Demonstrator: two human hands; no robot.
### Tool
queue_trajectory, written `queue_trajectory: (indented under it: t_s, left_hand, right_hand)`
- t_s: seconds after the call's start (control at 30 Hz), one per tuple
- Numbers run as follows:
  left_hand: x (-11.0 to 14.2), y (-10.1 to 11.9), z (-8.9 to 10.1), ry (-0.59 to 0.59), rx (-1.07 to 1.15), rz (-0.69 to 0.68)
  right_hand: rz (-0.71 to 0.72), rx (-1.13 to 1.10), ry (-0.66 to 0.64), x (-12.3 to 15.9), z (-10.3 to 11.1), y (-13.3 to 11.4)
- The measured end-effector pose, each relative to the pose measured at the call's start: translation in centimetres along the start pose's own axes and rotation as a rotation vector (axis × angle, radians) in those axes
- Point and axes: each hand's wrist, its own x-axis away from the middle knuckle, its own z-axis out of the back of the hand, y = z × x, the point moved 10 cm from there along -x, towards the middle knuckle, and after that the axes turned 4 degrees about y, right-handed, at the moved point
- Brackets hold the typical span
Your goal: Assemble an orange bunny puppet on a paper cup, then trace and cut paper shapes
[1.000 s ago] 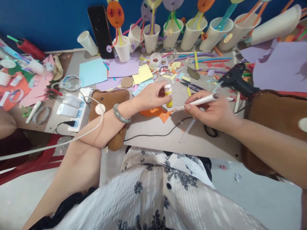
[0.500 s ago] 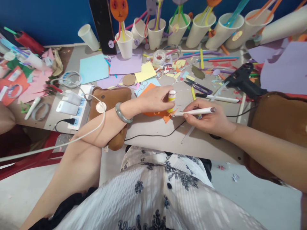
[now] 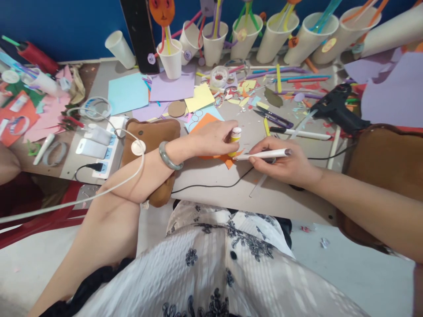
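My left hand [image 3: 216, 137] is closed around a small yellow cylinder with a white top, which looks like a glue stick [image 3: 235, 135]. It stands upright on a sheet of orange paper [image 3: 206, 119] lying on the table. Between the thumb and fingers of my right hand [image 3: 284, 163] is a white marker pen [image 3: 269, 154]. The pen's tip points left and meets the orange paper at the base of the yellow cylinder. Part of the paper is hidden under my left hand.
Behind my hands lie scissors [image 3: 273, 118], a capped white pen [image 3: 300, 134], paper scraps and a tape roll [image 3: 219, 76]. A black glue gun [image 3: 342, 108] rests at right. Paper cups [image 3: 214, 44] line the back. A power strip [image 3: 110, 147] with a white cable sits left.
The marker pen and my right hand have shifted slightly left along the base of the yellow cylinder. My left hand stays in place, still holding it.
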Motion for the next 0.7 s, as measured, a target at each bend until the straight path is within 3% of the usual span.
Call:
queue_trajectory:
  t_s: [0.7]
  left_hand:
    - [0.00,-0.35,-0.31,-0.020,-0.020,0.023]
  right_hand:
    - [-0.006,-0.014,-0.033,0.01,-0.11,0.40]
